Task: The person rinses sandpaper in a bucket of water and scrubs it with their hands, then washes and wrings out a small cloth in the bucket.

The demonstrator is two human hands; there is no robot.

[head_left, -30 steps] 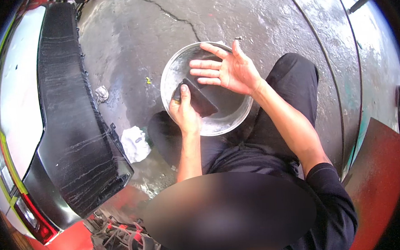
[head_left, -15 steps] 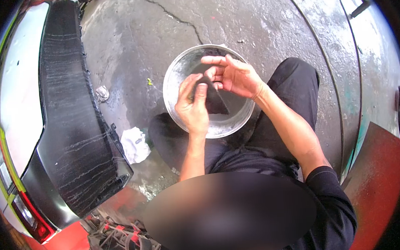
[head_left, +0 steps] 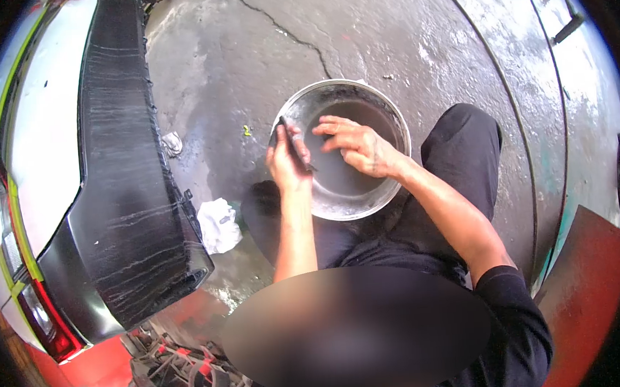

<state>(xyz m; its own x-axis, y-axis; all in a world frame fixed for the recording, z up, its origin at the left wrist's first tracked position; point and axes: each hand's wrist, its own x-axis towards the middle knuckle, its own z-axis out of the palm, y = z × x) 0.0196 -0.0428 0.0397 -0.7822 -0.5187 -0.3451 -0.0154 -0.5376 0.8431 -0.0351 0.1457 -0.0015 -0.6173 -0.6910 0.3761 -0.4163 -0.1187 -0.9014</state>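
Observation:
My left hand (head_left: 285,168) is closed around a dark folded piece of sandpaper (head_left: 294,147), held on edge at the left rim of a metal basin (head_left: 397,112). Murky grey water (head_left: 354,170) lies in the basin. Over its middle is my right hand (head_left: 362,147), palm down with fingers bent and apart, holding nothing. A gap separates the right fingers from the sandpaper.
At the left stands a black bumper (head_left: 122,161) with wet streaks, beside a red tail light (head_left: 63,341). A crumpled white cloth (head_left: 218,226) lies on the wet concrete floor (head_left: 205,73). A red panel (head_left: 584,277) is at the lower right.
My left hand has swung left with the sandpaper, which now shows nearly edge-on. My right hand has turned palm down and come away from the sheet. The view has shifted slightly.

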